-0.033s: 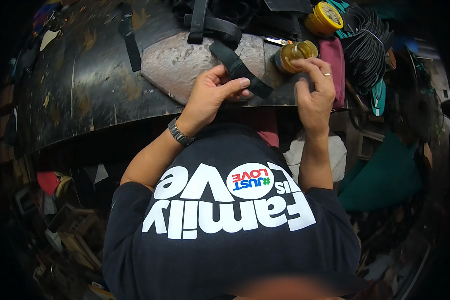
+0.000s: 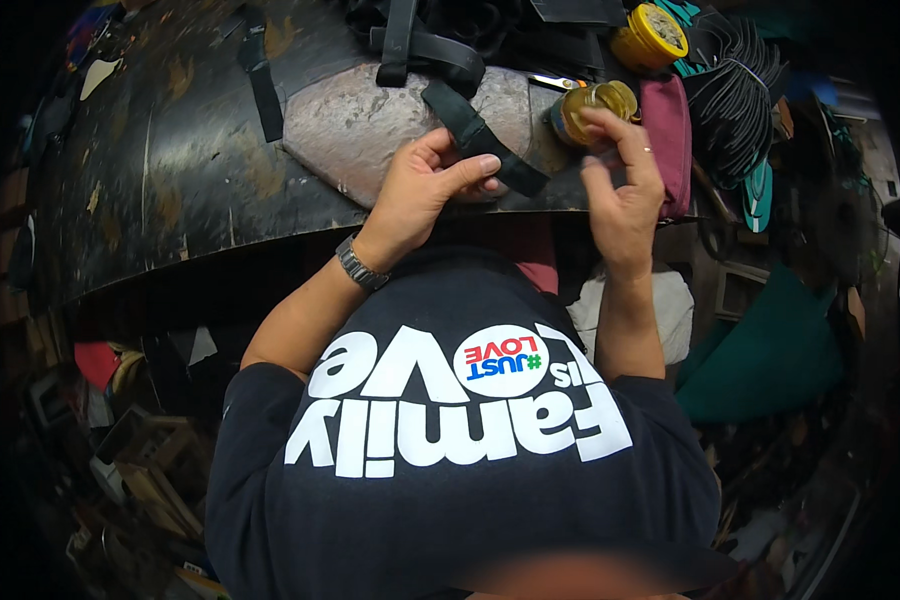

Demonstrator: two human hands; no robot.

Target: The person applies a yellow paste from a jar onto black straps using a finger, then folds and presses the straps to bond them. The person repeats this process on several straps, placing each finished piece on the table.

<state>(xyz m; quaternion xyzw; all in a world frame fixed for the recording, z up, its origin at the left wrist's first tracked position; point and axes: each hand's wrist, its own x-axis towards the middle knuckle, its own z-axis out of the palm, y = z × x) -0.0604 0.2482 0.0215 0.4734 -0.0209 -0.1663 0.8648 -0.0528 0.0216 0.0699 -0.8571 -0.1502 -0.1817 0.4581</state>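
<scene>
My left hand (image 2: 420, 190), with a metal-banded watch on its wrist, pinches a black strap piece (image 2: 485, 140) between thumb and fingers. The strap slants over the near part of a flat, mottled stone slab (image 2: 355, 130). Close to the rim of a glass jar (image 2: 573, 113) of yellowish-amber stuff is my right hand (image 2: 625, 175), its fingers bent and partly blurred. Its thumb stands apart from the forefinger, and I make out nothing held between them. The jar's mouth is partly hidden by the fingertips.
Black straps (image 2: 425, 55) lie heaped behind the slab, near orange-handled scissors (image 2: 558, 83). A yellow tub (image 2: 650, 38), a maroon pouch (image 2: 665, 150) and a bundle of black cords (image 2: 727, 95) crowd the right. Another black strap (image 2: 262, 95) rests left on the dark, worn table (image 2: 170, 170).
My right hand has shifted slightly left and down beside the jar, its fingers bending a little. My left hand and the strap stay almost unmoved.
</scene>
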